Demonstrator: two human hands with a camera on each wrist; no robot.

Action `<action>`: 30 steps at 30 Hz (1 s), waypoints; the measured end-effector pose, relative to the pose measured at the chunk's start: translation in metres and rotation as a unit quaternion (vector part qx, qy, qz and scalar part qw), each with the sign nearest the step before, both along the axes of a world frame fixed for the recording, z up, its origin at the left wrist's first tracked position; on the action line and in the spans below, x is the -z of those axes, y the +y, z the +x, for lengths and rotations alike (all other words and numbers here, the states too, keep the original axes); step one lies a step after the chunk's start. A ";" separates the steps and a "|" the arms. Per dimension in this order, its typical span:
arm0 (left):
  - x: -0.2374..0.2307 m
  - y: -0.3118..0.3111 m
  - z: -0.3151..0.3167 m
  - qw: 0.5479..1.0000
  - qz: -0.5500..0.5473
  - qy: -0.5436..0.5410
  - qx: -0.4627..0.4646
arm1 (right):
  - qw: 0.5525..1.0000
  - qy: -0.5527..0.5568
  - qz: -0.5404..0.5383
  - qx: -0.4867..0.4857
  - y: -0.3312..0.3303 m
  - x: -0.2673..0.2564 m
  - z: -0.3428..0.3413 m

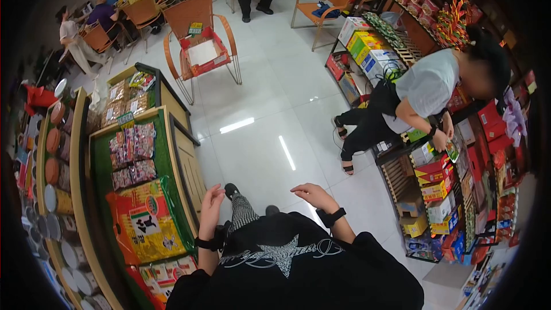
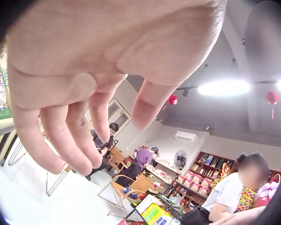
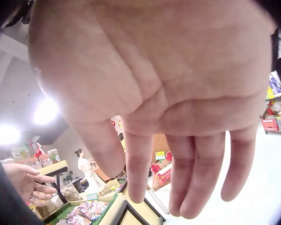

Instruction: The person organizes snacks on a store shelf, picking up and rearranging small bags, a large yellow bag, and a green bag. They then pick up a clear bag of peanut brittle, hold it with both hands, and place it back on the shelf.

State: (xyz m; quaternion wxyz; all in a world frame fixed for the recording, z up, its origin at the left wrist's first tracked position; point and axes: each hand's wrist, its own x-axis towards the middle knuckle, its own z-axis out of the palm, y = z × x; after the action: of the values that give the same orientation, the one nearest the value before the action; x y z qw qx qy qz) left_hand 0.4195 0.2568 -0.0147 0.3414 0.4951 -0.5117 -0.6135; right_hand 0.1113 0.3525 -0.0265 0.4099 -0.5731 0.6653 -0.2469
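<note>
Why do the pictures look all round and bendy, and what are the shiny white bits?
Head view: dark rounded corners and a curving wooden shelf edge, probably from a wide lens; white streaks on the floor look like light reflections. Left wrist view: a ceiling lamp glares white. Right wrist view: two lamps have fuzzy glows.

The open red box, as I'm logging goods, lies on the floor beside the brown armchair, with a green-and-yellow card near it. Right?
No: the head view shows the open red box on the seat of the brown armchair, not on the floor. The green-and-yellow card is near it.
</note>
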 end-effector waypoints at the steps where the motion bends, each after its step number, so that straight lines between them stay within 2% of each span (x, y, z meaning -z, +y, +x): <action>1: 0.002 -0.013 -0.001 1.000 -0.008 0.000 0.003 | 1.000 0.007 -0.002 -0.002 -0.008 -0.002 0.000; 8: -0.010 -0.122 0.000 0.997 -0.062 0.006 0.043 | 0.997 0.030 0.021 0.070 -0.088 -0.021 0.010; 12: -0.029 -0.178 0.014 0.995 -0.088 -0.002 0.046 | 0.998 0.022 -0.035 0.056 -0.147 -0.019 0.028; 16: -0.030 -0.216 0.035 0.995 -0.073 0.005 0.061 | 0.999 0.018 -0.029 0.041 -0.203 -0.021 0.059; 18: -0.027 -0.227 0.046 0.997 -0.062 0.003 0.051 | 0.999 0.011 -0.045 0.017 -0.220 -0.017 0.074; 21: -0.022 -0.234 0.061 0.998 -0.048 0.005 0.028 | 0.999 -0.009 0.013 -0.029 -0.236 -0.020 0.087; 25: -0.005 -0.244 0.074 1.000 0.003 0.017 -0.024 | 0.997 -0.004 0.011 -0.075 -0.259 -0.003 0.082; 27: -0.005 -0.249 0.077 0.998 0.054 -0.013 -0.030 | 0.997 0.010 0.025 -0.067 -0.275 -0.005 0.075; 30: 0.000 -0.266 0.077 0.997 0.050 -0.016 -0.049 | 0.997 -0.009 0.027 -0.066 -0.309 0.002 0.064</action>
State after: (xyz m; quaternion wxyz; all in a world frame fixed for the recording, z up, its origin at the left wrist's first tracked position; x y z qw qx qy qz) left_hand 0.4969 -0.0088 -0.0144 0.3373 0.5457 -0.4608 -0.6133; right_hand 0.1756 0.0440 -0.0283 0.4467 -0.6023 0.6288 -0.2058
